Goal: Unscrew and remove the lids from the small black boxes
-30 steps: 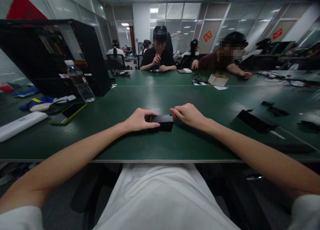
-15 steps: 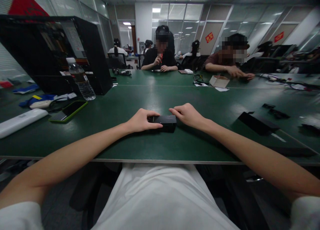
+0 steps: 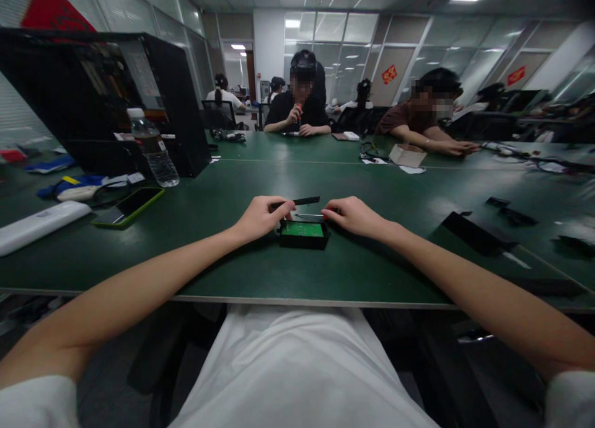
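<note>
Back from the middle of the green worktop's (image 3: 260, 273) near edge, an open black case (image 3: 303, 242) is seen, its circuit board (image 3: 304, 229) exposed. A black cover (image 3: 307, 200) is pinched by the left hand (image 3: 261, 218) — a thin metal tool (image 3: 310, 216) is held in the right hand (image 3: 356, 214). The board could be scratched if the tool slipped, or — were the pinch loosened — be struck by the dropped cover.

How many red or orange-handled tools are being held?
2: a red-handled tool in the right hand, an orange-handled tool in the facing person's hand. Others may be hidden.
</note>
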`<act>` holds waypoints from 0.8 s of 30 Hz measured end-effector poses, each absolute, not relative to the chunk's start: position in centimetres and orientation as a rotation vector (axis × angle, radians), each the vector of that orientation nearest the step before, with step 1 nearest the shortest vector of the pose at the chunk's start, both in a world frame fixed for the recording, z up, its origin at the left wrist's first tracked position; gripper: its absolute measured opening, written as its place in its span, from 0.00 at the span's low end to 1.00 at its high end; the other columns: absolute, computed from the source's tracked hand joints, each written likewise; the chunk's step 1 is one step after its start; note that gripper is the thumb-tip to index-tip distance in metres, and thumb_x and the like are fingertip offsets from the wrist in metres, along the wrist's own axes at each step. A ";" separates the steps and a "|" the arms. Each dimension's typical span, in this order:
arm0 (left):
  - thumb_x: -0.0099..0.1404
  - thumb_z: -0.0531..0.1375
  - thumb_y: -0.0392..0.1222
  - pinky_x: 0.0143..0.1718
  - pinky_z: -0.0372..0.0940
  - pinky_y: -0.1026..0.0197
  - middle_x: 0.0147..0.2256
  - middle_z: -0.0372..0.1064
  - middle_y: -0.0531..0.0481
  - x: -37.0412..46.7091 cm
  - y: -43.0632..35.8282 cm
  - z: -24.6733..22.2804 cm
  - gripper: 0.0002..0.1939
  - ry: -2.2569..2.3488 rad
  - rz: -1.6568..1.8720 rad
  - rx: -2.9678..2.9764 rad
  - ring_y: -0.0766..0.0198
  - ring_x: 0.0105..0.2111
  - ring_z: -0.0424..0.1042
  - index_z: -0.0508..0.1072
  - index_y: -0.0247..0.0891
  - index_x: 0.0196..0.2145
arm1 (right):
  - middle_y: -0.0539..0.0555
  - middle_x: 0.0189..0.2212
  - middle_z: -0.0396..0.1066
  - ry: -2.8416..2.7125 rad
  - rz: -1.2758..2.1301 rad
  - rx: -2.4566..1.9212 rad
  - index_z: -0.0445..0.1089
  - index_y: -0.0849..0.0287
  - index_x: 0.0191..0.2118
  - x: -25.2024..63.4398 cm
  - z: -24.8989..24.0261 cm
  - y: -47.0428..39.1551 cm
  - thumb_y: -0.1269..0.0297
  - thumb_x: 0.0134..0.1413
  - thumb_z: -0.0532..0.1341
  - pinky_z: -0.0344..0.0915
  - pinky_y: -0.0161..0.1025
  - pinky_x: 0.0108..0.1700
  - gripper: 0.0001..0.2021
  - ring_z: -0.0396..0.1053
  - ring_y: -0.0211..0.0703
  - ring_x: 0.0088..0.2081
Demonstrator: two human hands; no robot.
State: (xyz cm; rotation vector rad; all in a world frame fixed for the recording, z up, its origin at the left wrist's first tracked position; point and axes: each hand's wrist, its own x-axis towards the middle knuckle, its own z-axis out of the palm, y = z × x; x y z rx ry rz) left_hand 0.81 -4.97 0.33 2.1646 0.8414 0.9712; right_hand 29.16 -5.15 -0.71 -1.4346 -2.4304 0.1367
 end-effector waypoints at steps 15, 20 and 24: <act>0.66 0.64 0.62 0.29 0.69 0.65 0.31 0.80 0.44 1.9 -3.9 -1.1 0.27 0.838 0.959 1.364 0.67 0.24 0.72 0.79 0.30 0.38 | 0.60 0.41 0.77 -2.418 0.225 -0.977 0.75 0.60 0.45 27.0 0.6 -7.8 0.54 0.72 0.49 0.66 0.43 0.46 0.20 0.73 0.48 0.42; 0.67 0.66 0.57 0.30 0.70 0.65 0.32 0.81 0.44 2.1 -4.0 -0.8 0.22 0.852 0.945 1.267 0.67 0.23 0.73 0.78 0.31 0.38 | 0.62 0.53 0.74 -2.575 0.291 -0.803 0.68 0.57 0.61 25.8 0.2 -8.9 0.45 0.62 0.63 0.66 0.50 0.54 0.28 0.71 0.55 0.52; 0.70 0.64 0.53 0.29 0.70 0.65 0.33 0.81 0.44 2.1 -4.1 -0.7 0.19 0.835 0.931 1.254 0.68 0.22 0.73 0.77 0.31 0.39 | 0.63 0.54 0.74 -2.587 0.297 -0.850 0.67 0.58 0.62 24.9 0.0 -9.6 0.51 0.62 0.65 0.67 0.50 0.55 0.27 0.71 0.54 0.53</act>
